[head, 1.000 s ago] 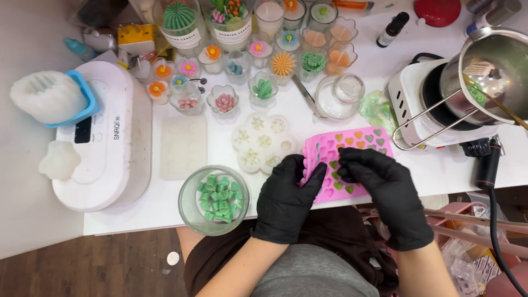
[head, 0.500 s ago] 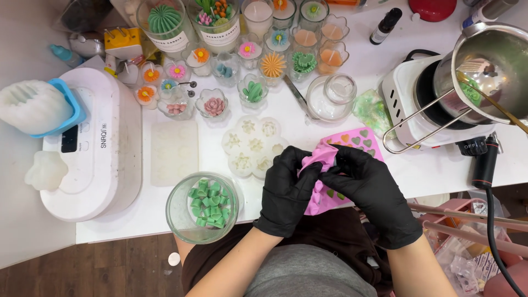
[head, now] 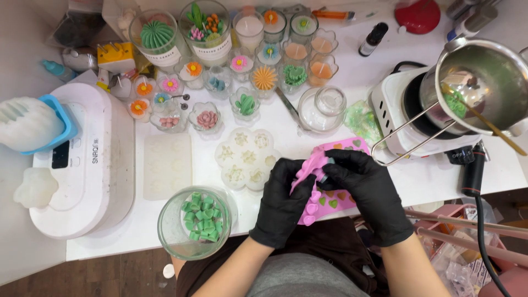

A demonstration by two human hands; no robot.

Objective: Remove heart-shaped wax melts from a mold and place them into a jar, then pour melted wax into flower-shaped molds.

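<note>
White worktop (head: 181, 220): clear glass jar of green wax hearts (head: 196, 221) at near edge. White flower-shaped silicone mould (head: 246, 158) beside a flat translucent rectangular mould (head: 167, 165). White electric hot plate (head: 404, 118) carries a steel melting pot (head: 487, 82). Small decorated glass candles (head: 242, 71) clustered along the back.

White table (head: 181, 223) crowded with candle-making gear.

At the left sits a white machine (head: 82, 165). Near the front edge stands a glass jar (head: 195, 223) of green wax pieces. Behind it lie a clear flat mould (head: 168, 165) and, beside that, a white flower mould (head: 246, 159). A pink mould (head: 335, 198) with heart cavities lies near the front edge, part bent upward. Small glass candles (head: 242, 58) topped with flowers and cacti fill the back, with an empty glass dish (head: 322, 109) and tweezers (head: 287, 106) just right of them. At the right a white hotplate (head: 393, 118) carries a metal pot (head: 484, 82); a small dark bottle (head: 373, 38) lies behind it.
</note>
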